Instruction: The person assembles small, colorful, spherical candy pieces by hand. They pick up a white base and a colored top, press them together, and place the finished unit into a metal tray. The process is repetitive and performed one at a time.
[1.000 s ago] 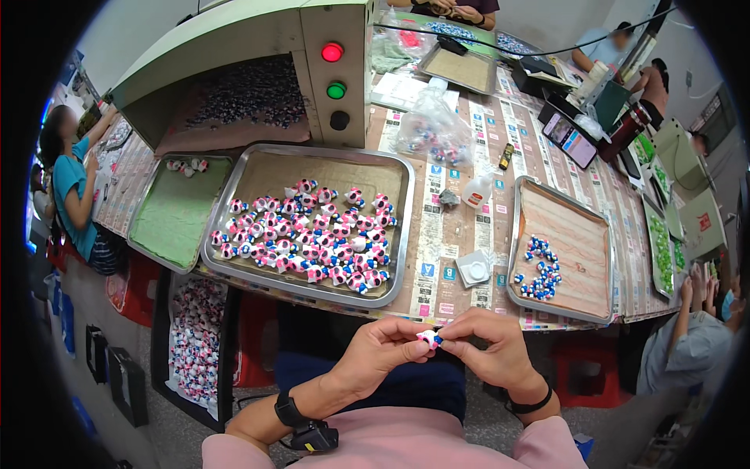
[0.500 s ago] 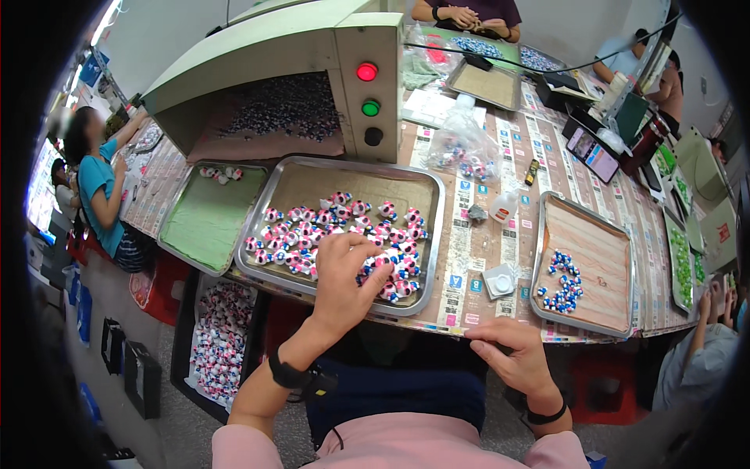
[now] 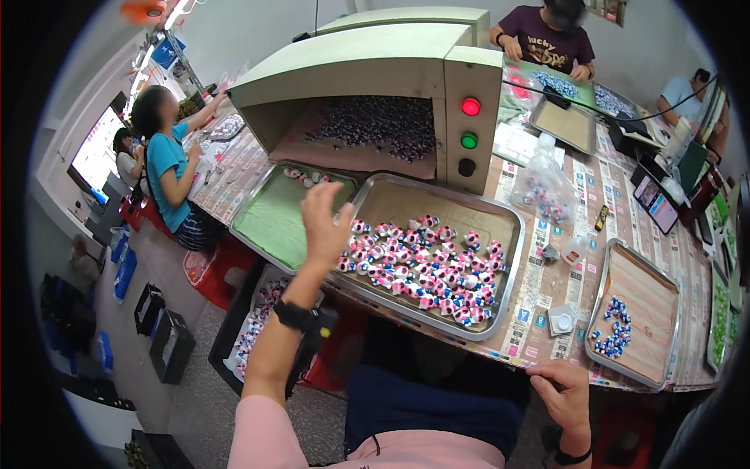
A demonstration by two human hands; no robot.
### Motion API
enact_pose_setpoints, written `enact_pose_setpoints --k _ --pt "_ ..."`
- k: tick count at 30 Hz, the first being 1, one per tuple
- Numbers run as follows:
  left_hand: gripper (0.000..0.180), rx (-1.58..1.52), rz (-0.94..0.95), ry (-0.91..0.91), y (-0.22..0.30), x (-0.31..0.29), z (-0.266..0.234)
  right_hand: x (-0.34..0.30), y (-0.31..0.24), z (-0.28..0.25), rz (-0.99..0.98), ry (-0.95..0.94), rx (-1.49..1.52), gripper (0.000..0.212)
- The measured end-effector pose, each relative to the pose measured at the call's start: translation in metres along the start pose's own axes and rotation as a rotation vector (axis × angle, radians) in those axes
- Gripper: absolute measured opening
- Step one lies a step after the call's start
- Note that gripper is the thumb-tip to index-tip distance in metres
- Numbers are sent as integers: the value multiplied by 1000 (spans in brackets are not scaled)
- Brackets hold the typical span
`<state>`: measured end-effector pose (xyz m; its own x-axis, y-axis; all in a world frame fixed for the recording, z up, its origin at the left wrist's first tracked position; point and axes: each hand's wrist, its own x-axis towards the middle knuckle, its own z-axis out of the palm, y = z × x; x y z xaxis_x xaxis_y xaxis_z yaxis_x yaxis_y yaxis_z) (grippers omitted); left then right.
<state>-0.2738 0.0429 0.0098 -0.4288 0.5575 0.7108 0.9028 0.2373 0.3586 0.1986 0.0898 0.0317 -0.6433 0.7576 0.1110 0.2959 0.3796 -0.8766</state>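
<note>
My left hand is raised with its fingers apart, nothing in it, above the left end of a large metal tray. Several small pink, white and blue pieces lie heaped in that tray. To its left sits a green-lined tray with a few pieces at its far end. My right hand rests at the table's front edge with curled fingers; I see nothing in it. A black watch is on my left wrist.
A pale green machine with red and green lamps stands behind the trays. A brown-lined tray at the right holds blue and white pieces. A plastic bag of pieces, a person in blue and a seated person are nearby.
Both hands held a small piece near my lap. My left hand then reached into the metal tray and now hovers open at its left end. My right hand dropped to the table edge.
</note>
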Motion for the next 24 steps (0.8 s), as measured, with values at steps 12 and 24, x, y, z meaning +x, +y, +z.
enact_pose_setpoints --k 12,24 --pt "130 362 -546 -493 -200 66 7 -2 -15 12 22 41 -13 13" --pt "59 208 -10 -260 -150 61 48 6 -26 17 76 -11 52 13"
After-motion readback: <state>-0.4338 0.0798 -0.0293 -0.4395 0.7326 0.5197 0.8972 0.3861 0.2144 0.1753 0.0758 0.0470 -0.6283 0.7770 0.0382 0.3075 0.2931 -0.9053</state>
